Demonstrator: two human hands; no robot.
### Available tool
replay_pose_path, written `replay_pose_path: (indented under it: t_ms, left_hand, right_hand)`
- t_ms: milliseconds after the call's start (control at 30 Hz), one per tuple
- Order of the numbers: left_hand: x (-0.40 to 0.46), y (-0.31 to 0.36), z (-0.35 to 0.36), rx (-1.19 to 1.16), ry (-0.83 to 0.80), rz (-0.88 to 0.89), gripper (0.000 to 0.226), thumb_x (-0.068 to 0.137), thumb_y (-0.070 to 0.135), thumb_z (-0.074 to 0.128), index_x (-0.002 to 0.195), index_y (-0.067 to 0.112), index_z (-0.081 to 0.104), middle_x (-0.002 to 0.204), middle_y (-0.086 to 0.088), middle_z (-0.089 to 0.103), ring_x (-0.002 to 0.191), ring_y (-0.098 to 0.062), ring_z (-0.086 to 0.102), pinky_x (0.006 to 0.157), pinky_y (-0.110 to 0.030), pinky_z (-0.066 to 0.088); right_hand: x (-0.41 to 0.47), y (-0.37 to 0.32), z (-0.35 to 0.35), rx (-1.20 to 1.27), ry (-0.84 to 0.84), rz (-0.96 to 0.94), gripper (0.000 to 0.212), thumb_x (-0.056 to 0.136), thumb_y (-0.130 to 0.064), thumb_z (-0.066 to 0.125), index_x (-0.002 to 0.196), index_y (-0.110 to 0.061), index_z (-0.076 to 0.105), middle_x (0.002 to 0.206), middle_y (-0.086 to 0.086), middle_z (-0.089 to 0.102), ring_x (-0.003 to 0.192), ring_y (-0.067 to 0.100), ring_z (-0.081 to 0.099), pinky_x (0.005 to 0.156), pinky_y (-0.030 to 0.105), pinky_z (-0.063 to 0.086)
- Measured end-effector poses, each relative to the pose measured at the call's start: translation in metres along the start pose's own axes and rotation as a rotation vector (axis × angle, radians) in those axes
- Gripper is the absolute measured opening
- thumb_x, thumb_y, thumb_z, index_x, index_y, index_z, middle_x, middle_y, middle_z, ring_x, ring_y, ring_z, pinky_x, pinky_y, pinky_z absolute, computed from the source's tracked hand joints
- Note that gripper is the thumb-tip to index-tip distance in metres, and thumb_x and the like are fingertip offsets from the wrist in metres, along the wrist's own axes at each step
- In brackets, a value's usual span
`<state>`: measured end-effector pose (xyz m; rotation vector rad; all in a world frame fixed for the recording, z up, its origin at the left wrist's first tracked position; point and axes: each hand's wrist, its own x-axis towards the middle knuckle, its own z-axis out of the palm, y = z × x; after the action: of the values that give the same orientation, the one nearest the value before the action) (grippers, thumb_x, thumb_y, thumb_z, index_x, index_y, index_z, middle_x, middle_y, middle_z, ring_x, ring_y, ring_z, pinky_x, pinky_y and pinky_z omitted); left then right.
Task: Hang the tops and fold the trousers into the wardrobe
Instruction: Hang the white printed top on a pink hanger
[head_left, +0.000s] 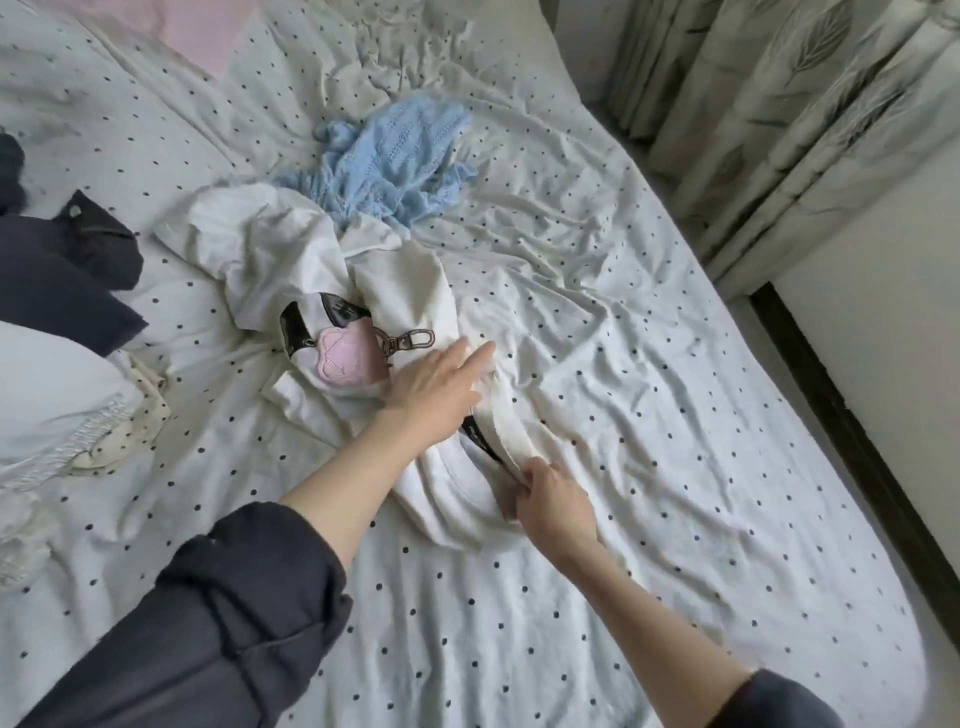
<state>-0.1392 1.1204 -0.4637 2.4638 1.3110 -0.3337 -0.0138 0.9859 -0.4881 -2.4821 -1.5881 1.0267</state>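
— Item one, the hands?

— Left hand (439, 387): fingers (470, 358) straight and nearly together, laid flat on the white top (400, 291) near its printed pink heart. Nothing gripped. Right hand (553, 501): fingers curled, pinching the top's near edge by the dark neck band (483, 441), cloth lifted slightly there.

— And the white top itself?

— Crumpled in the middle of the bed (649, 389), running from the right hand up toward the far side, its print of dark straps and a clasp facing up.

— Other garments?

— Light blue knit top (387, 161), bunched, just beyond the white one and touching its far folds. Dark navy garment (57, 280) at the left edge, apart from both. A pale cream piece with lace trim (104, 431) lower left. Pink fabric (197, 26) at the far top corner.

— Surroundings?

— Dotted sheet, heavily creased. Leaf-patterned curtain (789, 104) hangs to the right of the bed, with a dark strip (852, 426) along the wall below it. Both forearms are bare, dark sleeves (234, 613) pushed up.
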Motion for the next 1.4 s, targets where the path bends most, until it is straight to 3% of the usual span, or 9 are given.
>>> replay_pose_path:
  t_ms: [167, 333, 433, 700, 833, 933, 1033, 1200, 1400]
  left_hand:
    - [-0.013, 0.002, 0.011, 0.061, -0.019, -0.128, 0.070, 0.089, 0.006, 0.047, 0.147, 0.028, 0.013, 0.134, -0.007, 0.041, 0.114, -0.028, 0.052, 0.084, -0.041, 0.045]
    - [-0.029, 0.029, -0.010, 0.071, 0.099, -0.129, 0.063, 0.087, 0.002, 0.045, 0.143, 0.023, 0.026, 0.128, -0.006, 0.049, 0.119, -0.026, 0.046, 0.090, -0.039, 0.041]
    - [-0.035, 0.052, -0.035, -0.023, 0.128, -0.083, 0.072, 0.084, -0.003, 0.045, 0.144, 0.028, 0.022, 0.123, -0.008, 0.050, 0.112, -0.027, 0.049, 0.080, -0.037, 0.043]
    - [-0.088, 0.170, -0.111, -0.240, -0.140, 0.118, 0.084, 0.087, -0.004, 0.040, 0.149, 0.040, 0.003, 0.079, 0.001, 0.046, 0.057, -0.011, 0.043, 0.044, -0.019, 0.033]
    - [-0.123, 0.246, -0.124, -0.251, -0.091, 0.234, 0.066, 0.087, -0.001, 0.041, 0.143, 0.031, 0.028, 0.097, -0.009, 0.056, 0.074, -0.018, 0.052, 0.057, -0.024, 0.040]
    - [-0.148, 0.317, -0.135, -0.303, 0.114, 0.353, 0.043, 0.085, 0.007, 0.053, 0.125, 0.022, 0.051, 0.112, -0.014, 0.061, 0.103, -0.031, 0.055, 0.080, -0.033, 0.042]
    - [-0.175, 0.392, -0.149, -0.380, 0.249, 0.512, 0.012, 0.087, 0.017, 0.061, 0.098, 0.013, 0.063, 0.095, -0.015, 0.063, 0.095, -0.033, 0.058, 0.076, -0.034, 0.042]
    - [-0.210, 0.481, -0.177, -0.484, 0.370, 0.695, 0.005, 0.084, 0.013, 0.062, 0.080, 0.013, 0.059, 0.088, -0.010, 0.060, 0.086, -0.030, 0.056, 0.073, -0.032, 0.041]
    - [-0.262, 0.562, -0.195, -0.647, 0.187, 0.910, 0.017, 0.085, 0.017, 0.061, 0.071, 0.014, 0.052, 0.074, 0.000, 0.059, 0.071, -0.016, 0.052, 0.057, -0.026, 0.036]
  right_hand:
    - [-0.011, 0.017, -0.011, 0.136, 0.094, 0.076, 0.012, 0.092, -0.004, 0.034, 0.099, -0.009, 0.043, 0.090, 0.012, 0.060, 0.080, 0.032, 0.055, 0.064, 0.038, 0.042]
    - [-0.048, 0.038, -0.059, 0.378, 0.272, 0.077, 0.018, 0.086, 0.002, 0.035, 0.097, -0.012, 0.034, 0.088, 0.008, 0.051, 0.079, 0.031, 0.048, 0.062, 0.036, 0.035]
    - [-0.068, 0.040, -0.095, 0.357, 0.360, -0.060, 0.027, 0.083, 0.003, 0.038, 0.106, -0.010, 0.042, 0.087, 0.008, 0.054, 0.076, 0.029, 0.048, 0.059, 0.032, 0.032]
    - [-0.173, 0.097, -0.205, 0.418, 0.706, -0.050, 0.038, 0.084, 0.003, 0.039, 0.110, -0.013, 0.061, 0.105, 0.009, 0.063, 0.091, 0.023, 0.054, 0.072, 0.027, 0.038]
    - [-0.249, 0.128, -0.248, 0.496, 0.868, -0.071, 0.034, 0.082, 0.007, 0.043, 0.103, -0.006, 0.066, 0.100, 0.006, 0.066, 0.089, 0.017, 0.055, 0.074, 0.017, 0.034]
    - [-0.321, 0.158, -0.281, 0.532, 1.039, -0.060, 0.027, 0.085, 0.005, 0.048, 0.099, -0.004, 0.069, 0.092, 0.003, 0.067, 0.080, 0.009, 0.053, 0.070, 0.010, 0.034]
    - [-0.401, 0.201, -0.305, 0.537, 1.234, 0.021, 0.020, 0.091, -0.002, 0.050, 0.096, -0.005, 0.069, 0.080, -0.004, 0.060, 0.066, -0.001, 0.048, 0.063, 0.004, 0.033]
    - [-0.505, 0.272, -0.316, 0.578, 1.357, 0.322, 0.024, 0.089, -0.004, 0.049, 0.097, -0.011, 0.070, 0.082, -0.004, 0.061, 0.081, 0.012, 0.053, 0.065, 0.015, 0.037]
    - [-0.604, 0.305, -0.305, 0.464, 1.415, 0.676, 0.023, 0.092, -0.010, 0.051, 0.104, -0.013, 0.070, 0.104, 0.007, 0.070, 0.104, 0.022, 0.059, 0.081, 0.023, 0.040]
